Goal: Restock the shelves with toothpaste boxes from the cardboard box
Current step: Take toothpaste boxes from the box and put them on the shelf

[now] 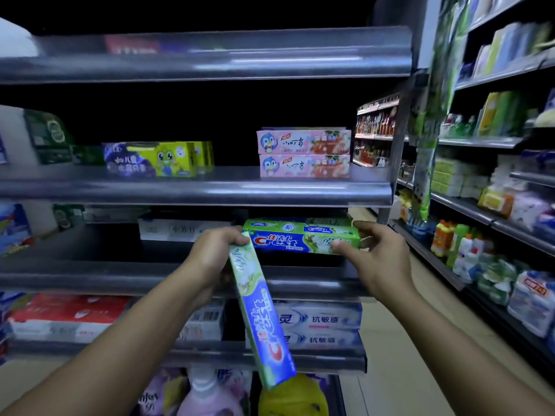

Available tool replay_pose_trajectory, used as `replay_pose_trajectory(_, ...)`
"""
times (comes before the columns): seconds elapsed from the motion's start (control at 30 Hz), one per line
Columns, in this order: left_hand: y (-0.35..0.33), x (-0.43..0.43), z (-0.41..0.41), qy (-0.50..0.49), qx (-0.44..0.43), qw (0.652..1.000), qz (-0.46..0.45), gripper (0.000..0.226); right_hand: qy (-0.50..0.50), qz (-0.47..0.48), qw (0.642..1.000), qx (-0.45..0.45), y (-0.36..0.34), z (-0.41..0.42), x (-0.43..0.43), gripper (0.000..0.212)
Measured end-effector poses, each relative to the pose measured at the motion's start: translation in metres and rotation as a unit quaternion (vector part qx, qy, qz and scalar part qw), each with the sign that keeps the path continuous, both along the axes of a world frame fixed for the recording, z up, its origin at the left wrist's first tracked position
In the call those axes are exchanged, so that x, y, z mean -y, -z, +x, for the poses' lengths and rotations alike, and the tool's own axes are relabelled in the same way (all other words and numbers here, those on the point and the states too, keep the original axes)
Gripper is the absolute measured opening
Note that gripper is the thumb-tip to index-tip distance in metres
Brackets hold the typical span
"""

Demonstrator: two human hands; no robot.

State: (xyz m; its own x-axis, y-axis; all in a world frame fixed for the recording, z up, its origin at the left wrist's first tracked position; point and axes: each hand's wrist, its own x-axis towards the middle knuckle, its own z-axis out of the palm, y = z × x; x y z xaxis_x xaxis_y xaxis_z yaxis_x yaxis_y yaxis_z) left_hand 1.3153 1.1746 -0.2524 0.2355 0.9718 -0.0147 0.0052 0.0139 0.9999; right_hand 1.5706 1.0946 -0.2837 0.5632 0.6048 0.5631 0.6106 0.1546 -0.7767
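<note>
My left hand (214,253) grips the top end of a green and blue Crest toothpaste box (261,313) that hangs down and to the right in front of the shelves. My right hand (378,253) pinches the right end of a second Crest box (300,240), held level at the front of the third shelf (90,277). Behind that box more green boxes (297,222) lie on the same shelf. The cardboard box is out of view.
On the shelf above stand two stacked pink toothpaste boxes (303,153) and yellow and purple children's boxes (150,159). White and red boxes (318,322) fill the lower shelf, bottles (204,394) stand below. A stocked aisle shelf (480,211) runs along the right.
</note>
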Motion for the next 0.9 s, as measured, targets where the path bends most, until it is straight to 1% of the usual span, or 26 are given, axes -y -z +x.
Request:
replay_pose_trajectory(0.1,-0.005,-0.014,0.007,-0.014,-0.057,0.998,-0.009,0.008,0.027,-0.026,0.999,0.035,-0.003,0.005,-0.013,0.042)
replay_pose_trajectory(0.23,-0.011,-0.023,0.015,0.005,-0.148,0.988,-0.042,0.01,0.064,-0.099,0.99,0.083,0.005,0.011,-0.029,0.033)
replay_pose_trajectory(0.3,-0.012,-0.028,0.017,0.009,-0.172,0.984,-0.048,0.009,0.067,-0.136,0.984,0.094,0.013,0.011,-0.033,0.033)
replay_pose_trajectory(0.4,-0.01,-0.032,0.016,0.007,-0.179,0.982,-0.051,0.008,0.057,-0.128,0.986,0.095,0.021,0.011,-0.03,0.033)
replay_pose_trajectory(0.57,-0.006,-0.031,0.012,0.002,-0.149,0.988,-0.049,0.009,0.043,-0.116,0.988,0.095,0.019,0.008,-0.02,0.036)
replay_pose_trajectory(0.63,-0.003,-0.031,0.009,-0.002,-0.122,0.991,-0.05,0.009,0.065,-0.053,0.988,0.13,0.019,0.004,-0.009,0.034)
replay_pose_trajectory(0.7,0.0,-0.03,0.004,-0.011,-0.078,0.996,-0.05,0.01,0.086,0.038,0.978,0.184,0.021,-0.004,0.009,0.025)
replay_pose_trajectory(0.77,0.005,-0.028,-0.001,-0.018,-0.028,0.998,-0.049,0.014,0.072,0.097,0.973,0.198,0.028,-0.016,0.026,0.017)
replay_pose_trajectory(0.83,0.008,-0.024,-0.004,-0.033,0.028,0.998,-0.043,0.012,0.034,0.103,0.981,0.162,0.036,-0.029,0.041,0.015)
replay_pose_trajectory(0.9,0.011,-0.018,-0.005,-0.051,0.08,0.995,-0.034,0.006,-0.028,0.064,0.996,0.061,0.041,-0.04,0.052,0.016)
